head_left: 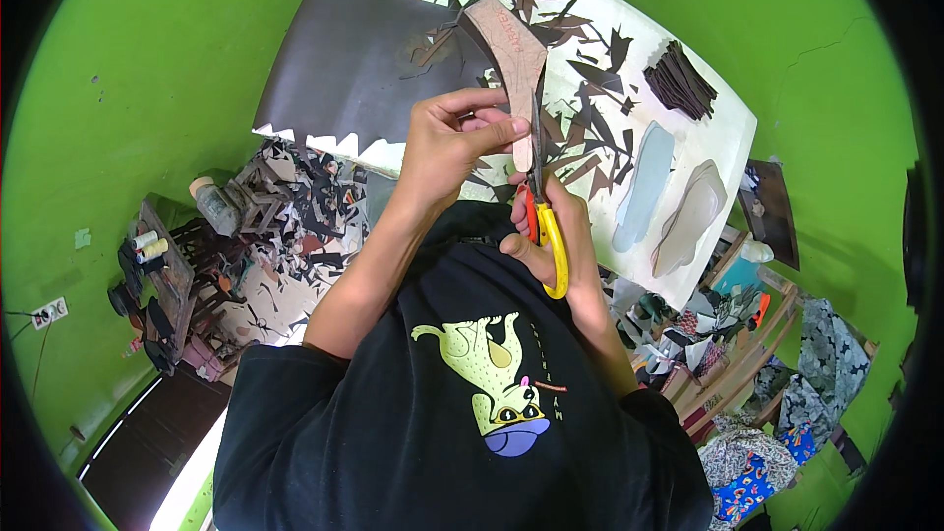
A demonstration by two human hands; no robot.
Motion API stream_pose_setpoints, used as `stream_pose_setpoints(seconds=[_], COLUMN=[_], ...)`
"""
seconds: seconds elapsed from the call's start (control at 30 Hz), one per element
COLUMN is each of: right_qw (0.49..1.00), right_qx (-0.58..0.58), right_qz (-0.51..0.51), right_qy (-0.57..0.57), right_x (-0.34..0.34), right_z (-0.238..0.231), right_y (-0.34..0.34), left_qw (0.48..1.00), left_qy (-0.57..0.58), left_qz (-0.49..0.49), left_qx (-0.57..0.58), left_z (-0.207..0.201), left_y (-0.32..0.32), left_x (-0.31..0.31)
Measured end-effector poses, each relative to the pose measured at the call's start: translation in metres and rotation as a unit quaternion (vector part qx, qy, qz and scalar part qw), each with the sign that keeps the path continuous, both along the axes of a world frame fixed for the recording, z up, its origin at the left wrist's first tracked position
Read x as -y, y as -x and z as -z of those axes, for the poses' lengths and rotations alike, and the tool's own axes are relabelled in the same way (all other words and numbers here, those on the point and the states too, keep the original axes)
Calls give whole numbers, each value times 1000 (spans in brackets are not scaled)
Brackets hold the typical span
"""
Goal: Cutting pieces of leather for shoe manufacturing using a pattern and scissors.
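My left hand pinches a tan, curved pattern piece between thumb and fingers, over the white table. A dark strip shows along the pattern piece's left edge, apparently a sheet lying behind it. My right hand is wrapped around the handles of a pair of scissors, one yellow and one red. Their dark blades point away from me and lie along the right edge of the pattern piece, close to my left thumb. How far apart the blades are cannot be made out.
The white table bears a large dark brown sheet with a jagged near edge, scattered dark offcuts, a stack of dark strips, and grey-blue and beige cut pieces. Scraps cover the floor at left; fabric lies at right.
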State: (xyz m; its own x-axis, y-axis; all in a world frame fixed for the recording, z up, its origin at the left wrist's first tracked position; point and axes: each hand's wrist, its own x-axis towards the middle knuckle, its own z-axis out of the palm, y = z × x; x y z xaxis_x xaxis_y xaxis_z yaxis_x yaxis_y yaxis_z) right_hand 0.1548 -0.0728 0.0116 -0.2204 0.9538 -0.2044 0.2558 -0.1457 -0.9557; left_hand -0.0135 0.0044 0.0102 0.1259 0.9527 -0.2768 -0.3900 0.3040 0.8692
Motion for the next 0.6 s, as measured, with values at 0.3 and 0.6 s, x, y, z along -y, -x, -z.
stream_pose_setpoints(seconds=[0.3,0.6], right_qw=[999,998], right_qx=[-16,48], right_qz=[27,36], right_qy=[-36,-21], right_x=[4,2], right_z=[13,7], right_y=[6,6], left_qw=[994,984], left_qy=[68,96], left_qz=[-32,-50], left_qx=[81,143], left_z=[3,7], left_y=[-4,-3], left_x=[3,1])
